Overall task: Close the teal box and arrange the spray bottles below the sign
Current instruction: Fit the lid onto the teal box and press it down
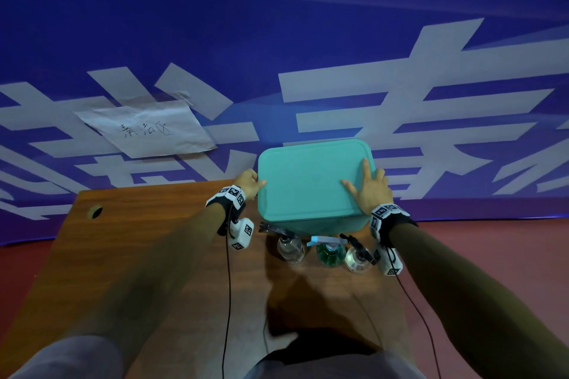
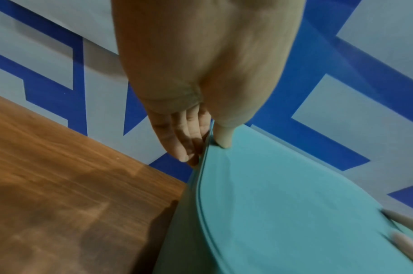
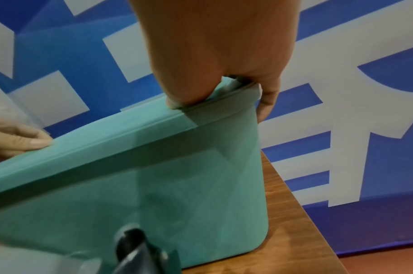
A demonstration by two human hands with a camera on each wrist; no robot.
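Note:
The teal box (image 1: 311, 221) stands at the table's far right with its teal lid (image 1: 308, 178) lying flat on top. My left hand (image 1: 251, 181) is at the lid's left edge, thumb on top (image 2: 224, 139) and straight fingers (image 2: 177, 140) down the side. My right hand (image 1: 366, 184) presses the lid's right side, with thumb and index on top and the other fingers draped over the rim (image 3: 266, 103). Three spray bottles stand in front of the box: a clear one (image 1: 289, 248), a green one (image 1: 329, 251) and another clear one (image 1: 358, 257). The paper sign (image 1: 147, 131) hangs on the banner to the left.
The wooden table (image 1: 138, 255) has a cable hole (image 1: 96, 212) near its far left corner. A blue banner (image 1: 277, 40) with large white characters rises right behind the table. Red floor (image 1: 492, 243) lies past the table's right edge. Wrist cables trail towards me.

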